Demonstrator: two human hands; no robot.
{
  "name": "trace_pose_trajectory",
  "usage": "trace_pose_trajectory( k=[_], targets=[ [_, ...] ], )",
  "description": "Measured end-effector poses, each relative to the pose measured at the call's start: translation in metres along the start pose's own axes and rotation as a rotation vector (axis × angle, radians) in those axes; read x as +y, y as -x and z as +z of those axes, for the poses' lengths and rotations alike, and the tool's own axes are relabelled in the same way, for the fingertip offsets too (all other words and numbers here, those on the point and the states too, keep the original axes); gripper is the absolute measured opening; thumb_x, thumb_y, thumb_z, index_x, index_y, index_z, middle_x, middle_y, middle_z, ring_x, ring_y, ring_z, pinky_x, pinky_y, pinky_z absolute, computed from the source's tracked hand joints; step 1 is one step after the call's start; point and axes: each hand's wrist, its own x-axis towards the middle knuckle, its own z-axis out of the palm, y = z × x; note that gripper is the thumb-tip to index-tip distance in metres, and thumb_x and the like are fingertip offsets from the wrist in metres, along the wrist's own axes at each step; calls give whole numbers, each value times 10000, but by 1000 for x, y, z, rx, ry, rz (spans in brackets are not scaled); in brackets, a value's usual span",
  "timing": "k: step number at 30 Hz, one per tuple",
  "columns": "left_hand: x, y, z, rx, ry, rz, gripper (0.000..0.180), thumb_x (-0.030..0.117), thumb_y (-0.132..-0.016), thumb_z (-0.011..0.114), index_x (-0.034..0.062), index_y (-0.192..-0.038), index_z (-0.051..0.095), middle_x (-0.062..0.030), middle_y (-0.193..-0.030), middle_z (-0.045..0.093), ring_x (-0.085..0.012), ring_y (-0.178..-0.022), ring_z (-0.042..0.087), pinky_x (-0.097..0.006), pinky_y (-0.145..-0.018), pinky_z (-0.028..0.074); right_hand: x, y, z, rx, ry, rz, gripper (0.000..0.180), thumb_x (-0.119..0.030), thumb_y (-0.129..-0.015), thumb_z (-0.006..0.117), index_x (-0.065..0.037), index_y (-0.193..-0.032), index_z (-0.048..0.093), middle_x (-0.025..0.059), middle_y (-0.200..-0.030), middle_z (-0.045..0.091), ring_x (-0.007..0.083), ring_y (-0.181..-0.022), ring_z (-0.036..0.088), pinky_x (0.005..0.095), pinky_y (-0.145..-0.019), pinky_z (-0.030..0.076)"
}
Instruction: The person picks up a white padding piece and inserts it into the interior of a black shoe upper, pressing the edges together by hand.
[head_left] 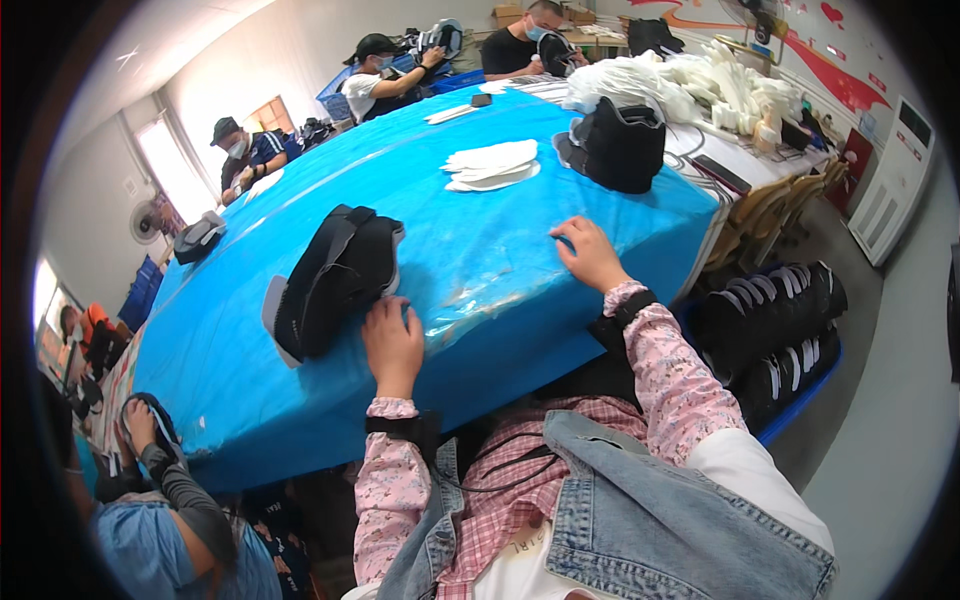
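Left hand (392,342): fingers loosely curled, holding nothing, resting on the surface (250,370) just beside the black boot (335,280).
Right hand (590,255): flat, fingers spread on the blue cover, holding nothing.
Black boot: lying on its side, left of centre.
Farther: white insoles (492,165), second black boot (615,145).

- Bright, even indoor light; window (170,165) at far left is blown out to white.
- Soft glare streaks on the blue table cover (470,250), strongest on the wrinkled film near the front edge.
- Shadows weak, short, under the black items.
- Heavy fisheye: table edges bow, black vignette rings all corners.
- Centre fairly sharp; far people and rim areas soft, slightly smeared.
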Motion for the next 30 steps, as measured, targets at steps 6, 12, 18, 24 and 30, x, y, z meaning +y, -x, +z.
trace_pose_trajectory(
  k=[6, 12, 18, 24, 30],
  targets=[
    [1, 3, -2, -17, -6, -13, 185, 195, -792, 544, 86, -942, 548, -76, -1005, 548, -274, -946, 509, -393, -783, 388, 1, 1, 0, -3, -26, -32, 139, -121, -783, 575, -79, -910, 614, 108, -944, 561, 291, -944, 526, 379, -846, 418],
    [1, 6, -2, -9, 24, -10, 206, 200, -812, 536, 75, -975, 555, -100, -1061, 548, -291, -989, 503, -395, -833, 383, -2, 2, -1, -22, -24, -23, 140, -92, -780, 566, -71, -910, 614, 112, -948, 566, 296, -935, 528, 378, -845, 421],
    [3, 9, -1, -26, 36, -31, 211, 187, -809, 545, 63, -980, 556, -108, -1095, 539, -294, -1012, 492, -397, -857, 375, -4, 4, -3, -27, -16, -16, 153, -80, -779, 555, -63, -919, 614, 106, -962, 570, 294, -939, 524, 376, -841, 420],
    [7, 4, -7, -49, 13, -48, 223, 190, -805, 552, 58, -985, 564, -119, -1109, 536, -296, -1005, 495, -399, -848, 380, -9, 1, -5, 8, -28, -7, 154, -69, -794, 538, -54, -929, 611, 110, -971, 573, 294, -921, 533, 377, -826, 420],
    [5, 3, -12, -70, 30, -81, 216, 173, -804, 559, 56, -986, 559, -117, -1111, 532, -294, -995, 496, -398, -845, 379, -16, -1, -1, 5, -5, -7, 160, -89, -798, 559, -37, -943, 602, 123, -988, 572, 300, -938, 533, 383, -831, 418]
  ],
)
